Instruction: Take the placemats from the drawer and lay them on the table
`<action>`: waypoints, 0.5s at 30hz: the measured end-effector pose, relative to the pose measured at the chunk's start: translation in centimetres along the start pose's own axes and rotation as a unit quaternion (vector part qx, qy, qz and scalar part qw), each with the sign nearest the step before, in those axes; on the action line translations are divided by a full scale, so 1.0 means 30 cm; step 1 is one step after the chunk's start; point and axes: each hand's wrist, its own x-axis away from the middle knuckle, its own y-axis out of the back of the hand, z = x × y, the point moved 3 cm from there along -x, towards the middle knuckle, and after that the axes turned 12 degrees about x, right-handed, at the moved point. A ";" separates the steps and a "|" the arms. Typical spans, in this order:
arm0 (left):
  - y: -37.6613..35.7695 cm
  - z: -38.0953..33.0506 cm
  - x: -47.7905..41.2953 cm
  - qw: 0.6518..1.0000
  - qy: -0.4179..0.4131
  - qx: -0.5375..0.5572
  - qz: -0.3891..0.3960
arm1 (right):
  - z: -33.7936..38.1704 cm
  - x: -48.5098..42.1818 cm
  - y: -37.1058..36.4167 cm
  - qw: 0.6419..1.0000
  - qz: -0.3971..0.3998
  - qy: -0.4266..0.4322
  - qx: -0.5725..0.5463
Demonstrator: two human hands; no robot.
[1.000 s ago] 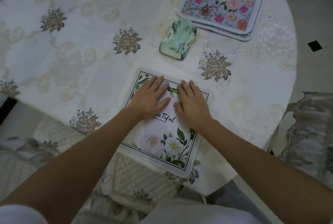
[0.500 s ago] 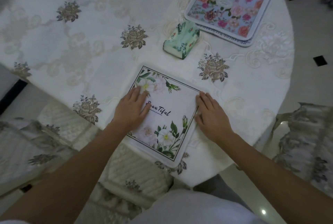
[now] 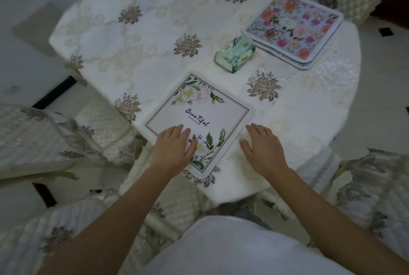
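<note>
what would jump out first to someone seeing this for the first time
The white placemat lettered "Beautiful", with leafy flowers at two corners, lies at the near edge of the table. The left hand rests flat on its near corner and the right hand lies flat on the cloth just beside it. At the far right lies a pink-flowered placemat, with a green tissue pack between the two.

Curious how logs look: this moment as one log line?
left hand: rests on white square floral cloth placemat | right hand: flat on embroidered cream tablecloth beside it
</note>
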 end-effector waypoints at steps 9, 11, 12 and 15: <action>-0.038 -0.225 0.169 0.996 -0.065 -0.056 0.021 | -0.135 0.322 0.013 0.996 -0.062 -0.062 0.027; -0.039 -0.280 0.176 0.993 -0.110 -0.046 0.020 | -0.146 0.396 -0.007 0.993 -0.057 -0.095 0.044; -0.040 -0.304 0.179 0.990 -0.134 -0.037 0.023 | -0.149 0.437 -0.016 0.991 -0.054 -0.115 0.050; -0.070 -0.382 0.194 0.977 -0.207 -0.014 0.056 | -0.151 0.590 -0.044 0.977 -0.055 -0.202 0.042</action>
